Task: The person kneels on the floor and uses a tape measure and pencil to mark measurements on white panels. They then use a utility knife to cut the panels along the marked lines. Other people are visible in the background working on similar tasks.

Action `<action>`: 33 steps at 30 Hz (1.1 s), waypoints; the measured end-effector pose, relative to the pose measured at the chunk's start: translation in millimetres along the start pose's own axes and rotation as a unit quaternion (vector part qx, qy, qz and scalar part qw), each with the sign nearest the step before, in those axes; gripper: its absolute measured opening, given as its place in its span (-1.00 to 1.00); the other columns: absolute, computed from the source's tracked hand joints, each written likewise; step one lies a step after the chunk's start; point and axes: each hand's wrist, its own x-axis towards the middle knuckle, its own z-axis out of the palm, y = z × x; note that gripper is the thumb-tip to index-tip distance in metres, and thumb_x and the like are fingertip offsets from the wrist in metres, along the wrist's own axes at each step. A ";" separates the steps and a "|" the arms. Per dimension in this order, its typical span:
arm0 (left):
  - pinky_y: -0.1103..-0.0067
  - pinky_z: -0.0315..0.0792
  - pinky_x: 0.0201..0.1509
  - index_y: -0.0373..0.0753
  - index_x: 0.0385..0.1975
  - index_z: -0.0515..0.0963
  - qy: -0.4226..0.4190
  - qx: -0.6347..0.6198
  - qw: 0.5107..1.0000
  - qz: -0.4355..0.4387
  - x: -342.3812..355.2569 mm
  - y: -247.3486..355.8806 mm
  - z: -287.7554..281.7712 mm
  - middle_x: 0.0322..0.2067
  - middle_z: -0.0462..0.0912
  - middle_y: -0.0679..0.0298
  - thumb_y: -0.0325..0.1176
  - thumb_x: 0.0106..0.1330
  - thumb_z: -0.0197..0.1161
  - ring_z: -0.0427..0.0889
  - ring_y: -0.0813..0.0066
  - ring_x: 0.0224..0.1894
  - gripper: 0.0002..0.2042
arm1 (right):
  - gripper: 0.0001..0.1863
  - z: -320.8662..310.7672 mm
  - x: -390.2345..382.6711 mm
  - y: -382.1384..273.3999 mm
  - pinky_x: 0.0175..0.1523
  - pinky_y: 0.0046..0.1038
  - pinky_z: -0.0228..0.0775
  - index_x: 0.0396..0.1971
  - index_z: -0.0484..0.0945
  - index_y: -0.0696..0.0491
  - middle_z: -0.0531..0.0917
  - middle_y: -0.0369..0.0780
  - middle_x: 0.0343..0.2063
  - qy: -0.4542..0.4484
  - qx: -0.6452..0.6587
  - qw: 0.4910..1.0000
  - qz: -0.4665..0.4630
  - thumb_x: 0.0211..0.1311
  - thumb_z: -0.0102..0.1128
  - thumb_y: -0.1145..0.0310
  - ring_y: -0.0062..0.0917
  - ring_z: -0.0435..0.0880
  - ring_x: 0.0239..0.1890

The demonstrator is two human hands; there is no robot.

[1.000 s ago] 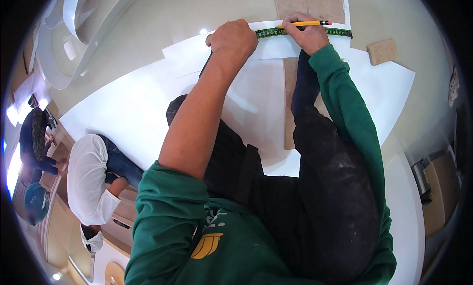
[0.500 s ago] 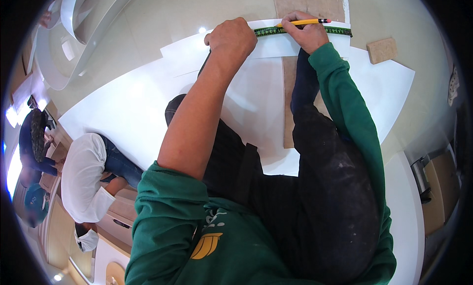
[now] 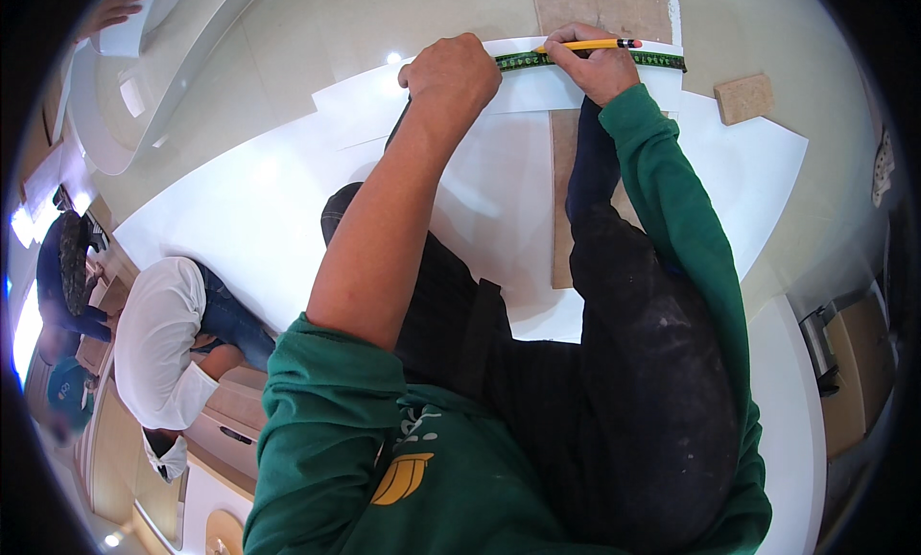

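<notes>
A big white sheet (image 3: 240,210) lies on the pale tiled floor, and I kneel on it. Along its far edge runs a green ruler (image 3: 662,60). My left hand (image 3: 451,70) presses down on the ruler's left end with its fingers curled. A yellow pencil (image 3: 587,45) is held in my right hand (image 3: 593,68), lying along the ruler with its dark tip pointing right. Both my arms reach forward, the right one in a green sleeve.
A small tan block (image 3: 744,97) rests on the floor to the right of the ruler. A wooden board (image 3: 564,200) lies under the sheet by my right knee. A person in a white shirt (image 3: 158,339) crouches at lower left. Curved white panels (image 3: 106,123) stand at upper left.
</notes>
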 end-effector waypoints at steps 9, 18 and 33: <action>0.26 0.58 -0.03 -0.25 -0.19 0.71 0.001 -0.001 1.000 0.008 -0.3 -1.5 -0.3 -0.21 0.75 0.06 -0.10 0.35 0.21 0.73 0.11 -0.10 -0.67 | -0.63 -0.6 -0.2 -3.5 -0.08 -0.46 0.57 -0.22 0.73 -0.03 0.76 -0.24 -0.34 -0.008 -0.013 1.000 0.015 0.19 0.29 -0.01 -0.43 0.72 -0.30; 0.27 0.58 -0.03 -0.24 -0.18 0.70 -0.005 0.000 1.000 0.008 -0.1 -1.1 -1.2 -0.20 0.75 0.08 -0.09 0.35 0.20 0.73 0.12 -0.09 -0.66 | -0.65 0.2 0.1 -4.7 -0.09 -0.48 0.56 -0.23 0.73 -0.02 0.76 -0.26 -0.35 -0.004 -0.013 1.000 0.006 0.18 0.30 0.02 -0.47 0.71 -0.31; 0.29 0.58 -0.04 -0.25 -0.20 0.70 0.004 0.003 1.000 0.004 -0.8 -1.7 0.2 -0.23 0.76 0.10 -0.08 0.35 0.21 0.73 0.13 -0.11 -0.66 | -0.64 2.2 0.3 -3.6 -0.09 -0.43 0.57 -0.23 0.72 -0.07 0.76 -0.25 -0.34 0.000 -0.044 0.999 0.020 0.23 0.25 -0.04 -0.38 0.73 -0.29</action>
